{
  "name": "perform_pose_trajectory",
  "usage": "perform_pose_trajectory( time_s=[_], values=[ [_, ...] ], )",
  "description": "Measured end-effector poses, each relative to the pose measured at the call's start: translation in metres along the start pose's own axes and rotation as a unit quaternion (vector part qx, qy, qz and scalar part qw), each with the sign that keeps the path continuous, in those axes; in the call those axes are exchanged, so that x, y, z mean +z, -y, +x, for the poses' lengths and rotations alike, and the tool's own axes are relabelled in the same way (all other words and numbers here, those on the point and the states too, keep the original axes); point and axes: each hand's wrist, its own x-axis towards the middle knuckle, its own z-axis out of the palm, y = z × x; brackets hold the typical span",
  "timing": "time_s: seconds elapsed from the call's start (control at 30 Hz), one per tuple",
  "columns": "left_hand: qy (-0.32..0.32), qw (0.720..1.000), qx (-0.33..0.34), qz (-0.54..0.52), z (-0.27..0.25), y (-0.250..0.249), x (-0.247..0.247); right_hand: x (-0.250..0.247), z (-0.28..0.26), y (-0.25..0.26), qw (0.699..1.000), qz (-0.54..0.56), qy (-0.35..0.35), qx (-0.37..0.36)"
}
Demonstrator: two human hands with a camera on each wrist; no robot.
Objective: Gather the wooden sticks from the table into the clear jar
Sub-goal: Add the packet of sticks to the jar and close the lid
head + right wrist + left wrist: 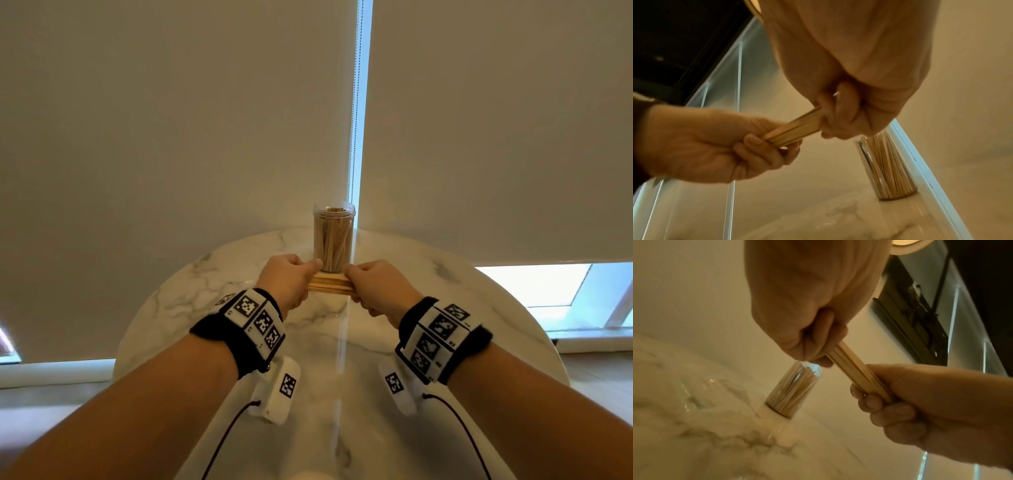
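Note:
A bundle of wooden sticks (330, 285) lies level between both hands, held just above the marble table (205, 284) in front of the clear jar (334, 236). My left hand (289, 279) grips the bundle's left end, fingers curled round it. My right hand (373, 286) grips the right end the same way. The left wrist view shows the bundle (857, 368) running from my left hand (813, 344) to my right hand (885, 399), with the jar (795, 389) behind. In the right wrist view the bundle (797, 126) and the jar (888, 168) appear too. The jar stands upright, open-topped, packed with sticks.
The round table ends just behind the jar, against pale roller blinds (171, 137) with a bright gap (358, 102) between them. A window sill (582, 339) lies to the right. Wrist cameras and cables hang under both forearms.

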Motion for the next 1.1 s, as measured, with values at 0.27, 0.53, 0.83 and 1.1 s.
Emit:
perform_pose_trajectory(
  time_s=[0.27, 0.53, 0.83, 1.1],
  values=[
    [-0.063, 0.994, 0.062, 0.069, 0.003, -0.001, 0.003, 0.0, -0.001, 0.007, 1.0, -0.009, 0.016, -0.003],
    [-0.087, 0.995, 0.027, 0.034, 0.018, 0.001, 0.005, 0.002, 0.006, 0.01, 0.98, -0.161, -0.06, -0.1],
    [0.035, 0.991, -0.058, -0.118, 0.065, -0.023, 0.01, -0.055, 0.075, 0.03, 0.945, -0.285, -0.123, -0.101],
    [0.04, 0.994, -0.025, 0.102, 0.169, -0.021, 0.015, -0.111, 0.175, 0.073, 0.903, -0.355, -0.225, -0.088]
  ],
)
